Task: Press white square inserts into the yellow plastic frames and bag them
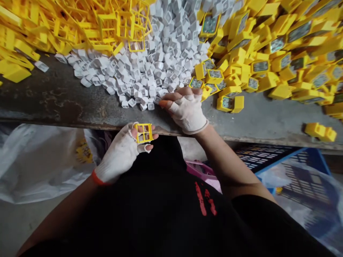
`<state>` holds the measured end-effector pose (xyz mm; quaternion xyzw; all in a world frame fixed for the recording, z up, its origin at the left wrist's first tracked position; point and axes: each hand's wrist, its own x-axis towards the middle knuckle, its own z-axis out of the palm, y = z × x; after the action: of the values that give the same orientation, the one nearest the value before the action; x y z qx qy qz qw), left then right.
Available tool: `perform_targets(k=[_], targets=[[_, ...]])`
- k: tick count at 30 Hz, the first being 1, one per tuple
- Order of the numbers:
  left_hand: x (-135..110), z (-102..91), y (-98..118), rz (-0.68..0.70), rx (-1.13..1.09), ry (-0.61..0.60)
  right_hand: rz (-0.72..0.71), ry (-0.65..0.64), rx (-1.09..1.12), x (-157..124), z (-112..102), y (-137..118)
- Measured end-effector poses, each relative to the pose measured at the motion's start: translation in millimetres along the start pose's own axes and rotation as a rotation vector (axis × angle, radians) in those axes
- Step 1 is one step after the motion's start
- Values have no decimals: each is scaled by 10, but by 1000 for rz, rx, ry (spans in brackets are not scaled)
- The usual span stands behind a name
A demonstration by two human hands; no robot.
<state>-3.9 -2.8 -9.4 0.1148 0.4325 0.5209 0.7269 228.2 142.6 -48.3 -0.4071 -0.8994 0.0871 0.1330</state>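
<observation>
My left hand (119, 155), in a white fingerless knit glove, is shut on a small yellow plastic frame with four square openings (144, 133) just past the table edge. My right hand (186, 111), gloved the same way, rests at the foot of a heap of small white square plastic pieces (144, 67). Its orange-tipped finger meets one white piece (157, 100), and I cannot tell whether it is gripped. Yellow square frames (112, 25) are heaped at the far left, and yellow blocks with grey windows (268, 60) are heaped to the right.
The heaps lie on a worn, stained metal table (53, 96) whose front edge runs under my hands. A loose yellow piece (320, 132) lies at the right. Below the edge are a white plastic bag (34, 160), a pink item (199, 169) and a blue crate (292, 157).
</observation>
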Motion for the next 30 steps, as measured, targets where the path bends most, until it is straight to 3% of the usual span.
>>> perform_targets(k=[4,7,9,11,13,15,17,20,23,25,30], targets=[[15,23,-6,-29,-80,-7,19,16,44,-1,-50,-27],[15,39,-10,-30,-73,7,42,187,153,-141,-196,-195],[18,62,-18,-13,-61,0,-47,312,344,-270,-236,-392],[21,88,-38,15,-66,-26,-138,374,528,-390,-173,-604],[16,104,-73,29,-69,-56,-141,403,634,-480,-41,-772],[3,99,-114,8,-62,-72,-126,452,715,-536,76,-853],[-12,74,-148,-16,-63,-63,-209,437,739,-557,106,-836],[-23,21,-154,-18,-91,-16,-299,255,573,-495,-1,-662],[-21,-37,-113,-4,-130,42,-70,180,245,-280,-94,-442],[-25,-73,-84,15,-136,87,33,139,65,-83,-62,-346],[-58,-139,-77,53,-62,147,15,32,-51,235,135,-337]])
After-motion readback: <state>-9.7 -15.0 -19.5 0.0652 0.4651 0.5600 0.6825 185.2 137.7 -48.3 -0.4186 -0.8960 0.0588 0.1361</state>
